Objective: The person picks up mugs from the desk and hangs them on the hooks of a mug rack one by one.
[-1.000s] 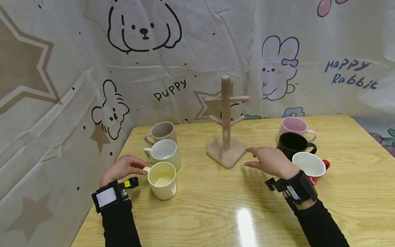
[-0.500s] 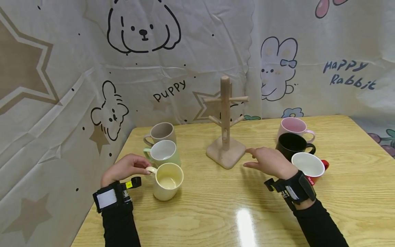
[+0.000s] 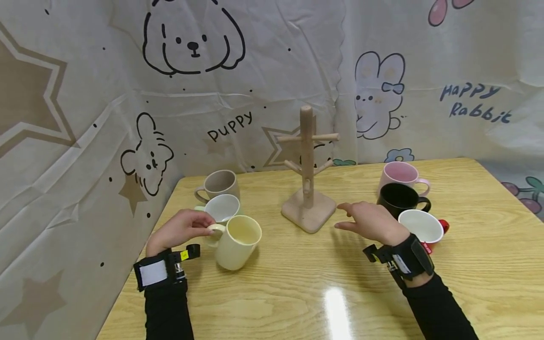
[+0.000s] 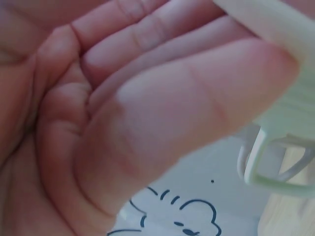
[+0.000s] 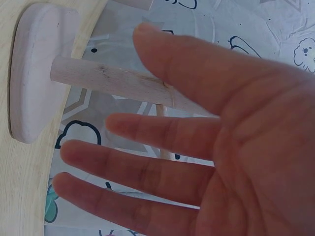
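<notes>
My left hand pinches the handle of a pale yellow mug, which tilts to the right over the table at the left. In the left wrist view the thumb presses on the pale handle. Just behind the yellow mug stands a light green mug, partly covered by it. A wooden mug tree with bare pegs rises from a square base in the middle. My right hand is beside that base, its fingers extended and holding nothing.
A grey-brown mug stands at the back left. On the right are a pink mug, a black mug and a red mug with white inside, close together. A printed cloth hangs behind the wooden table.
The yellow mug has moved to the right and slightly up with my left hand and now tilts, covering more of the green mug. My right hand has kept its place.
</notes>
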Tool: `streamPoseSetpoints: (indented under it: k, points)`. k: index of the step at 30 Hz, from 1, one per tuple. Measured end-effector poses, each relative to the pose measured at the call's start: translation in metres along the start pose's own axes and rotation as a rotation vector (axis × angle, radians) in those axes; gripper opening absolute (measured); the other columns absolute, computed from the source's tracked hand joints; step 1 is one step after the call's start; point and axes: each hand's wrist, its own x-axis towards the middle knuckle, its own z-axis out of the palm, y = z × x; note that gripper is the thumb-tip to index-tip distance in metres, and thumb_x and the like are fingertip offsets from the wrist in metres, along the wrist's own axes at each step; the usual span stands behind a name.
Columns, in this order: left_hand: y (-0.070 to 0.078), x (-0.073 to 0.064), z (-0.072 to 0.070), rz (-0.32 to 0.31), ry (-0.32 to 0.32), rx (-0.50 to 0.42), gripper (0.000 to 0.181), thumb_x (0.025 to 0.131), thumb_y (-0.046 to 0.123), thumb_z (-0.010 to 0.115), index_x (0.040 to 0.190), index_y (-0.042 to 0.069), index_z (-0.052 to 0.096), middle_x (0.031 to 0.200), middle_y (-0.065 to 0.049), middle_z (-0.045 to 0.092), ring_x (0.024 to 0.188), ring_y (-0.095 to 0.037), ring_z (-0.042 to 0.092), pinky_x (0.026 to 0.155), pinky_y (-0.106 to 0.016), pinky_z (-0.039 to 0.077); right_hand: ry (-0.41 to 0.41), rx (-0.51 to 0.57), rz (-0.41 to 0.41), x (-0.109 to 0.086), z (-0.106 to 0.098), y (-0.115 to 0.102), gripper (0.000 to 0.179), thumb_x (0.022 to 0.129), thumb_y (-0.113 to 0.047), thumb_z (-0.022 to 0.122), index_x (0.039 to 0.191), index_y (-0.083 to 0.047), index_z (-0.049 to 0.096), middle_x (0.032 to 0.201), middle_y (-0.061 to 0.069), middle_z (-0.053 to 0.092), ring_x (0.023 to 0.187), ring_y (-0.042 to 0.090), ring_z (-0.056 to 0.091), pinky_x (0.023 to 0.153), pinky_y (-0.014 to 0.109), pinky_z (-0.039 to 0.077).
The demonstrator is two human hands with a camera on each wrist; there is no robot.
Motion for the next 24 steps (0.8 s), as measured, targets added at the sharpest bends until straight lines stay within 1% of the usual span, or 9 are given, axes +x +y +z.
streamPoseSetpoints:
  k: [3,6,11,14,19,21,24]
  points:
    - [0.007,0.005,0.003,0.004,-0.002,0.006,0.015,0.084,0.019,0.066,0.092,0.005,0.064,0.084,-0.002,0.066,0.074,-0.003,0.057,0.067,-0.020,0.050,0.007,-0.003,-0.001,0.000,0.000,0.002,0.051,0.086,-0.040,0.061,0.124,-0.006,0.055,0.100,0.013,0.068,0.085,0.024,0.066,0.065,0.035,0.054]
    - [0.015,0.010,0.006,0.014,-0.009,0.000,0.013,0.085,0.019,0.065,0.092,0.008,0.062,0.086,-0.001,0.065,0.076,-0.005,0.058,0.067,-0.021,0.050,0.021,-0.006,-0.005,-0.001,0.000,0.003,0.050,0.086,-0.039,0.061,0.123,-0.006,0.055,0.098,0.012,0.068,0.084,0.024,0.066,0.063,0.034,0.053]
    - [0.029,0.015,0.010,0.059,0.003,0.010,0.008,0.086,0.016,0.064,0.090,0.010,0.061,0.087,0.000,0.063,0.081,-0.006,0.061,0.069,-0.021,0.051,0.032,-0.010,-0.004,-0.002,-0.002,0.003,0.049,0.087,-0.039,0.060,0.123,-0.006,0.055,0.098,0.013,0.069,0.083,0.023,0.066,0.062,0.034,0.053]
    - [0.039,0.017,0.014,0.096,0.000,0.007,0.009,0.086,0.017,0.063,0.091,0.009,0.060,0.087,0.000,0.061,0.082,-0.008,0.062,0.070,-0.021,0.052,0.027,-0.008,0.009,-0.002,-0.004,0.003,0.050,0.087,-0.039,0.060,0.124,-0.006,0.055,0.100,0.013,0.068,0.084,0.024,0.066,0.062,0.035,0.053]
    - [0.059,0.024,0.020,0.166,-0.034,-0.027,0.011,0.088,0.017,0.061,0.094,0.008,0.060,0.088,-0.002,0.060,0.081,-0.014,0.065,0.068,-0.022,0.053,0.026,0.000,0.020,-0.004,-0.006,0.004,0.050,0.087,-0.039,0.060,0.125,-0.006,0.055,0.101,0.013,0.068,0.085,0.024,0.066,0.065,0.036,0.053]
    - [0.066,0.028,0.022,0.197,-0.045,-0.003,0.011,0.088,0.018,0.061,0.094,0.009,0.060,0.087,-0.002,0.061,0.081,-0.012,0.065,0.067,-0.021,0.053,0.029,0.007,0.021,-0.004,-0.006,0.005,0.050,0.087,-0.039,0.060,0.125,-0.007,0.055,0.101,0.014,0.068,0.085,0.023,0.065,0.065,0.036,0.053]
    - [0.077,0.037,0.026,0.260,-0.046,0.067,0.011,0.087,0.018,0.062,0.094,0.009,0.061,0.085,0.000,0.064,0.079,-0.008,0.064,0.066,-0.020,0.052,0.031,0.015,0.022,-0.005,-0.005,0.005,0.050,0.087,-0.039,0.060,0.125,-0.006,0.054,0.101,0.013,0.068,0.085,0.023,0.065,0.065,0.036,0.053]
